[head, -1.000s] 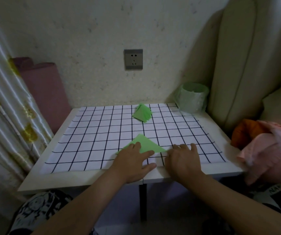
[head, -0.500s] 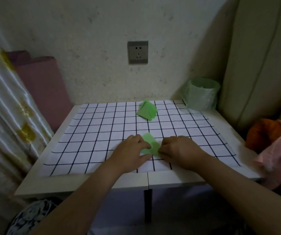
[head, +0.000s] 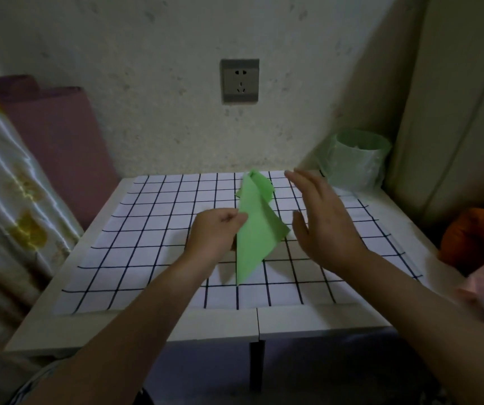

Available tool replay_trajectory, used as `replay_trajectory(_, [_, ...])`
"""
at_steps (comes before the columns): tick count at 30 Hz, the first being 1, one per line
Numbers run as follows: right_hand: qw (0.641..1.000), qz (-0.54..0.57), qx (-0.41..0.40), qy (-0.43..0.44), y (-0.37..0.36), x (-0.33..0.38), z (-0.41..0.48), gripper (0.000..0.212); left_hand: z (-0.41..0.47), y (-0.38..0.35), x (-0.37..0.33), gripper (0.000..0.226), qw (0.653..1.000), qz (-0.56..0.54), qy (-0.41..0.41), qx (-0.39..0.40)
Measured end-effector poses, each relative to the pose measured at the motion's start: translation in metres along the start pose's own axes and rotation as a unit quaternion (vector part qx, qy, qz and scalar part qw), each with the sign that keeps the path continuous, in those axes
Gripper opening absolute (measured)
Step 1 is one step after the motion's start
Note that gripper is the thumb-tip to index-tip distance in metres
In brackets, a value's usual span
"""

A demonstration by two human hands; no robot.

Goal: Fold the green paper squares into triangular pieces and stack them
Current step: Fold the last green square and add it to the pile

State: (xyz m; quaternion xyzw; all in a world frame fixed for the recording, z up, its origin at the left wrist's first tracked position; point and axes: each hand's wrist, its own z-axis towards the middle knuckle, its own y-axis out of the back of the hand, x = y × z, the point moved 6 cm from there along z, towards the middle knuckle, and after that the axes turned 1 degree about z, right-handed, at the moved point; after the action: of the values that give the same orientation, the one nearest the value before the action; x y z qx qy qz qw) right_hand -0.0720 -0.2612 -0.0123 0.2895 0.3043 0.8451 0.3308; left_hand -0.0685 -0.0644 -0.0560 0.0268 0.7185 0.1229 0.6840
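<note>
The folded green paper (head: 254, 238) hangs above the checked cloth (head: 147, 229), pinched at one edge by the left hand (head: 217, 232). The right hand (head: 325, 223) is spread beside it and touches nothing. With such a thin grip, the fold may open before it reaches the stack (head: 265, 185).

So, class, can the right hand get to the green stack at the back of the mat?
Probably yes: the right hand is open, empty, and nothing lies between it and the stack.
</note>
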Motion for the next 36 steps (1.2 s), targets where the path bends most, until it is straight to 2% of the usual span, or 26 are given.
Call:
replay_trajectory(2, [1.000,-0.013,0.009,0.016,-0.002,0.004,0.004,0.064,-0.001,0.000,0.004,0.017,0.991,-0.111,0.076,0.021])
replay_trajectory(4, [0.997,-0.030,0.049,0.056,-0.011,0.010,0.003,0.058,-0.003,-0.002,0.009,0.016,0.977,-0.173,0.112,0.046])
replay_trajectory(7, [0.987,-0.043,0.104,0.114,-0.025,0.015,-0.004,0.046,-0.002,-0.004,0.014,0.015,0.967,-0.210,0.131,0.060])
replay_trajectory(11, [0.990,-0.017,0.064,0.127,-0.026,0.020,-0.005,0.017,0.001,-0.004,0.018,0.018,0.973,-0.190,0.118,0.057])
replay_trajectory(14, [0.996,0.029,0.060,0.061,-0.028,0.016,-0.003,0.022,0.002,-0.006,0.017,0.027,0.979,-0.169,0.094,0.068])
replay_trajectory(16, [0.991,0.099,0.074,-0.048,-0.029,0.007,-0.001,0.017,0.001,-0.009,0.013,0.030,0.979,-0.165,0.086,0.083])
replay_trajectory(19, [0.945,0.221,0.111,-0.216,-0.036,-0.008,-0.003,0.012,-0.002,-0.014,0.007,0.027,0.978,-0.166,0.069,0.109])
replay_trajectory(22, [0.885,0.321,0.122,-0.316,-0.039,-0.014,-0.008,0.014,-0.003,-0.017,0.006,0.023,0.973,-0.188,0.064,0.118])
replay_trajectory(24, [0.858,0.361,0.123,-0.343,-0.038,-0.013,-0.010,0.013,-0.002,-0.016,0.006,0.024,0.971,-0.196,0.073,0.113])
replay_trajectory(26, [0.853,0.366,0.126,-0.350,-0.036,-0.012,-0.011,0.011,-0.001,-0.014,0.005,0.025,0.978,-0.172,0.065,0.104])
replay_trajectory(30, [0.870,0.342,0.114,-0.335,-0.035,-0.011,-0.009,0.010,-0.002,-0.009,0.001,0.014,0.996,-0.073,-0.006,0.047])
replay_trajectory(34, [0.875,0.336,0.097,-0.335,-0.036,-0.013,-0.007,0.025,-0.004,-0.013,0.002,0.016,0.993,-0.100,0.012,0.056])
replay_trajectory(36, [0.880,0.325,0.108,-0.330,-0.036,-0.013,-0.007,0.021,-0.006,-0.014,0.000,0.020,0.992,-0.109,0.015,0.068])
